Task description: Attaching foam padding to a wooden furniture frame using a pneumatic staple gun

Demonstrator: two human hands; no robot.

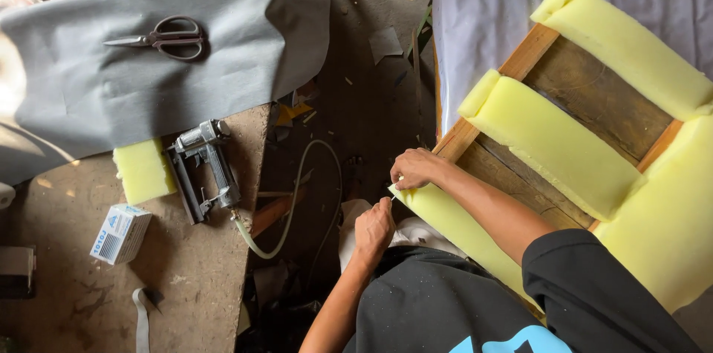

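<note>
Foam strip (445,223) corner pinched by both hands.

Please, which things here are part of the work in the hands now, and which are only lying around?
In hand: left hand, right hand, foam strip, wooden frame.

Lying about: scissors, grey fabric, staple gun, hose, small box, foam block.

The person wears a black short-sleeved shirt (445,301) dusted with fine pale specks, and a light blue printed shape shows at its lower edge. Both forearms are bare, as are both hands: left hand (373,228), right hand (417,169).
</note>
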